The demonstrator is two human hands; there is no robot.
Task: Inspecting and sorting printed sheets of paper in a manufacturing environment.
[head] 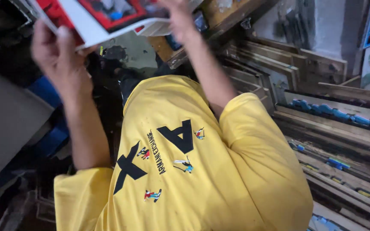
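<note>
- Yellow short-sleeved cotton shirt (180,171), lower centre of frame.
- Left hand (56,55), upper left: fingers clamped on the edge of a glossy red-and-white printed sheet (103,17).
- Right hand (178,17), top centre: gripping the same sheet; held aloft, not yet set down.
- Stacked wooden frames (322,128), right.

We raise both arms, bare from the short sleeves down, with elbows bent and forearms reaching away from our chest. Our left hand (56,55) sits at the upper left, its fingers curled and the thumb pressed forward in a closed grip. Our right hand (178,17) reaches higher, near the top edge, where its fingertips are cut off from sight. The right forearm runs straight and slanted; the left one stands nearly upright.
</note>
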